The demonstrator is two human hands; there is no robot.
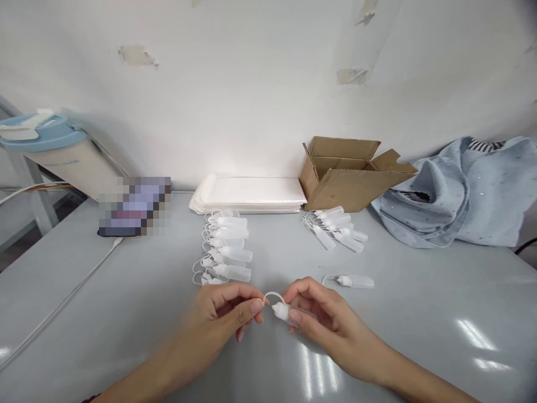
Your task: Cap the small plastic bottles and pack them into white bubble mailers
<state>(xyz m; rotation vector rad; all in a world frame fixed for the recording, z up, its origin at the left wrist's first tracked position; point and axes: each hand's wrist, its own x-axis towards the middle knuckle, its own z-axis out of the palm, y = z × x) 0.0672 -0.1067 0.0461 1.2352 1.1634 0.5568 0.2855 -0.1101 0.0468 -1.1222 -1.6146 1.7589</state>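
Low over the grey table (126,313), my right hand (323,319) grips a small white squeeze bottle (282,311) by its body, nozzle pointing left. My left hand (224,316) pinches the end of the bottle's thin white cap tether, which arches between the two hands. A row of several like bottles (229,249) lies just beyond my left hand. One single bottle (356,281) lies just beyond my right hand. Another small heap of bottles (338,228) lies farther back.
A stack of white flat bags (249,194) and an open cardboard box (346,173) stand at the wall. A blue-grey cloth bag (465,190) lies at the right. A phone on a white cable (75,288) sits at the left, near a light-blue-lidded machine (50,145).
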